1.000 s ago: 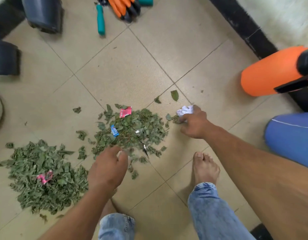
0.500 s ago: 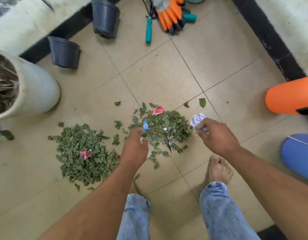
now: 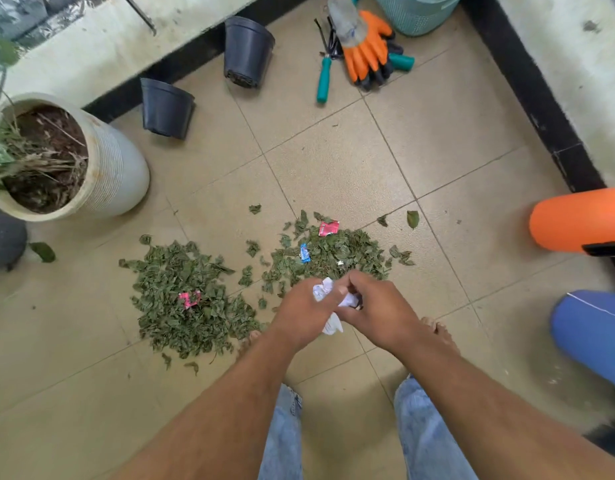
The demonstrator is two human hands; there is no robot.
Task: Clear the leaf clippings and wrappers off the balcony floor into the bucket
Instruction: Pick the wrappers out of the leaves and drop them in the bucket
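Between left hand (image 3: 301, 318) and right hand (image 3: 378, 308), a gripped white wrapper (image 3: 322, 291) half shows.

The right hand (image 3: 375, 313) has left the right edge of the leaf pile (image 3: 333, 254) and now sits at the pile's near edge. There it meets the left hand (image 3: 301, 315), which has lifted off the pile. The crumpled white wrapper (image 3: 322, 289) has come along from the pile's right edge. Both hands now grip it together, fingers (image 3: 354, 284) curled round it.
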